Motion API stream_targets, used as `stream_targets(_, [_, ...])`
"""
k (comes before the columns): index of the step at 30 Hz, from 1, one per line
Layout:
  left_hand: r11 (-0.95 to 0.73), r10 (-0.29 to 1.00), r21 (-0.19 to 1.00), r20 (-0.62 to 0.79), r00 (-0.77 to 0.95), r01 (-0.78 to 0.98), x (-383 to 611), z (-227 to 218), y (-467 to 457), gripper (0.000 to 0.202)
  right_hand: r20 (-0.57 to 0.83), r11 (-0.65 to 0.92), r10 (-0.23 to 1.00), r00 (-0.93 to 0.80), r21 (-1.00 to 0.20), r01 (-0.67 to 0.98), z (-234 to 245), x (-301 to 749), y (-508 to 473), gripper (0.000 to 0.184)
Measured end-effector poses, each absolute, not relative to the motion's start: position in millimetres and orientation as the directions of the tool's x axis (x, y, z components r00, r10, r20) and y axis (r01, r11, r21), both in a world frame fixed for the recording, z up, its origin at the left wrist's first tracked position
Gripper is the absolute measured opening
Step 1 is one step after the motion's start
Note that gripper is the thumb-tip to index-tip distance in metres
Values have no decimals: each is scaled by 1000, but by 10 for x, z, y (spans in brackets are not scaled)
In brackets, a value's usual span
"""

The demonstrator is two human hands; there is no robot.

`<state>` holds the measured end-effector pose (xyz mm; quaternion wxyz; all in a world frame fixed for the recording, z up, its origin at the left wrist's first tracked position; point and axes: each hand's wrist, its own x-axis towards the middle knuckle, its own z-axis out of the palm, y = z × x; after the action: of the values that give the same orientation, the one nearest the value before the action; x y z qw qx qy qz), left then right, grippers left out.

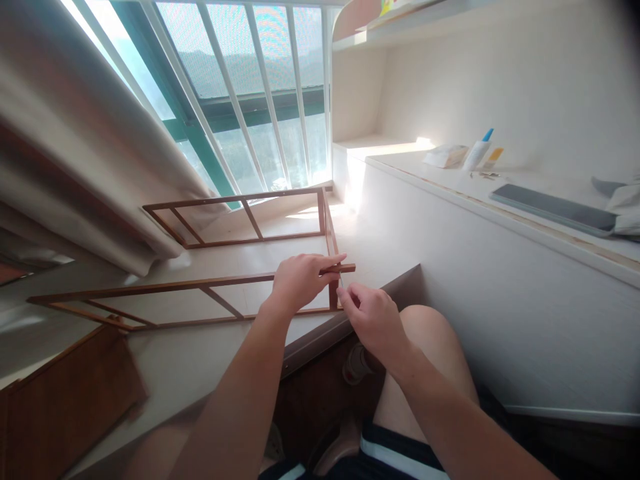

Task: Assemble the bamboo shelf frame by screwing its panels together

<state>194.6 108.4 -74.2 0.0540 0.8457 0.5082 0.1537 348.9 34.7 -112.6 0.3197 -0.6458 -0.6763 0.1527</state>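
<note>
A brown wooden frame (223,291) with slanted crosspieces stands on the pale ledge, and a second wooden side (253,198) rises behind it nearer the window. My left hand (299,280) is closed around the frame's right corner, where a short wooden bar end (346,268) juts out past the fingers. Just below and to the right, my right hand (373,312) is pinched shut close to that corner. Something thin and light shows at its fingertips, too small to name. The palm side of both hands is hidden.
A brown wooden panel (70,393) lies at lower left. A curtain (90,133) hangs beside the barred window. On the right-hand shelf are a white bottle with a blue tip (477,153), small metal pieces (484,175) and a dark flat case (553,207). My knees are below.
</note>
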Motion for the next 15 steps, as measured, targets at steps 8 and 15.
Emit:
stream_targets(8, [-501,861,226,232,453,836,1927,-786,1100,39,154,130,988,10,-866,483,-1219,3482,376,45])
stream_targets(15, [-499,862,219,229,453,838,1924,-777,1094,40,-37,-37,999,-15,-999,-26,-1376,3348,386,43])
